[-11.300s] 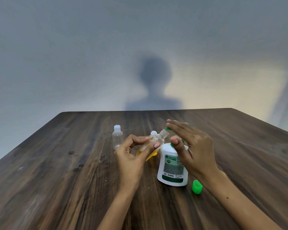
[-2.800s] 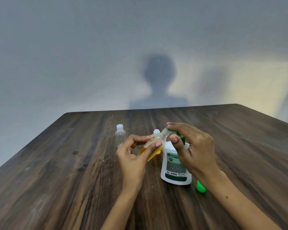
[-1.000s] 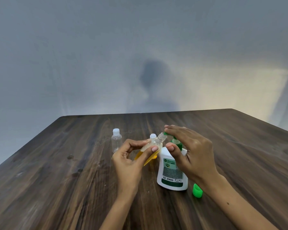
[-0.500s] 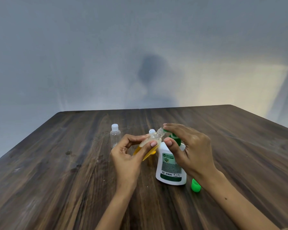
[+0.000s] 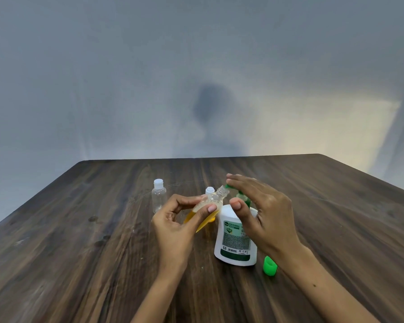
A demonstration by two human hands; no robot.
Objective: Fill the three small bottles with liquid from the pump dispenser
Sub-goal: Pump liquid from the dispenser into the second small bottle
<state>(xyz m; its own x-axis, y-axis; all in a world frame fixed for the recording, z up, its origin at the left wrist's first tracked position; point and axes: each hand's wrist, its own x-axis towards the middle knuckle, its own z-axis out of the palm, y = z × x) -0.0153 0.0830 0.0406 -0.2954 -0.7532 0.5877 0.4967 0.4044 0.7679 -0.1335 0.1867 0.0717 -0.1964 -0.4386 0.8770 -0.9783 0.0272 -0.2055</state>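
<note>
From the head view, we see the left hand (image 5: 173, 226) grip a tilted small bottle (image 5: 205, 210) with yellow liquid at the green pump (image 5: 229, 187), while the right hand (image 5: 264, 215) presses flat, fingers straight, on the white dispenser (image 5: 233, 241) on the desk (image 5: 79, 252).

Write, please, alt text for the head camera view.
The left hand tilts a small bottle, partly filled with yellow liquid, to the green nozzle of a white pump dispenser, while the right hand rests on the pump; an empty capped bottle stands behind.
</note>
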